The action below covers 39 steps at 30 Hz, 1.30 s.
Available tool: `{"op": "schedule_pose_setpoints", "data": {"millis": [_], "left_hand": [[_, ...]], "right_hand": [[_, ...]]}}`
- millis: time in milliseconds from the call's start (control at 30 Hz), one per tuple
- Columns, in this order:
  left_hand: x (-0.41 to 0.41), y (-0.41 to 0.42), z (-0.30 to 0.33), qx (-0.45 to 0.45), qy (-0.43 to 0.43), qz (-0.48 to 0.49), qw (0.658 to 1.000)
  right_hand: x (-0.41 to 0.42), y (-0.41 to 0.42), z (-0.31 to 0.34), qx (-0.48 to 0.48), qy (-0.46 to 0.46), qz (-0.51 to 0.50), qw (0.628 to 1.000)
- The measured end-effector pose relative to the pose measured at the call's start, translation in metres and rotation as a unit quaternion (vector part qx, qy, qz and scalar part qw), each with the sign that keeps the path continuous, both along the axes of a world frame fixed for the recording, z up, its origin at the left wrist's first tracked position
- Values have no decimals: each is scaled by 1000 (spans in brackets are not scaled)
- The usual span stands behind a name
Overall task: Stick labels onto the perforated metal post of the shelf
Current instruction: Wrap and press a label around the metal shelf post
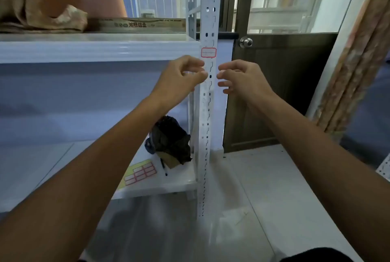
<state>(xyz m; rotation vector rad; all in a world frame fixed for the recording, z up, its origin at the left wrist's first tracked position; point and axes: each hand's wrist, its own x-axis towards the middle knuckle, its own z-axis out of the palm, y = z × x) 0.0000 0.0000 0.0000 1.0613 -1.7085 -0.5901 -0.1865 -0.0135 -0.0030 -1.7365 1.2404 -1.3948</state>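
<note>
White shelving fills the left of the scene, with a dark door and its knob (246,42) to the right and pale floor tiles below. At the shelf's front right corner stands the post (207,114), upright and punched with slots, and one red-bordered label (208,52) already sits on its face, level with the upper shelf (99,50). Both hands are raised just below that label, one on each side of the post. The left hand (179,78) is loosely curled, its fingertips (203,74) at or just touching the post's left edge; the right hand (242,78) is half open, fingers bent, just beside the right edge and apparently apart from it. Neither hand visibly holds anything, though a small label between the left fingertips cannot be ruled out. It looks as though one label has just been pressed on and the hands are free. The next move would call for reaching down to the sheet (141,172) of red-bordered labels lying on the lower shelf (164,187), near a pen (163,166) and a dark bag (171,139), and peeling one off for a spot lower on the post.
</note>
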Motion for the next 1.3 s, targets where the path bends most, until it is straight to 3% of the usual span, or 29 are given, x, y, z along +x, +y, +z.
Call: {"op": "schedule_pose_setpoints", "data": {"millis": [267, 467, 600, 867, 967, 1067, 1167, 1300], "left_hand": [[-30, -109, -9, -85, 143, 78, 983], [-24, -118, 3, -118, 145, 64, 980], [-37, -117, 12, -83, 73, 78, 991], [-43, -97, 25, -104, -75, 137, 982], [-46, -104, 34, -124, -173, 181, 960], [-48, -115, 40, -193, -253, 249, 915], [-48, -128, 47, -228, -253, 295, 893], [-47, -137, 43, -211, -174, 254, 928]], "right_hand": [[-8, -112, 8, -74, -24, -49, 996], [4, -120, 6, -137, -11, -48, 989], [10, -132, -6, -146, 21, -60, 987], [11, -131, -2, -154, 97, -107, 977], [9, -131, 6, -170, 116, -119, 971], [6, -134, 7, -200, 112, -117, 966], [4, -140, -1, -234, 116, -121, 958], [2, -149, -12, -292, 107, -128, 942]]}}
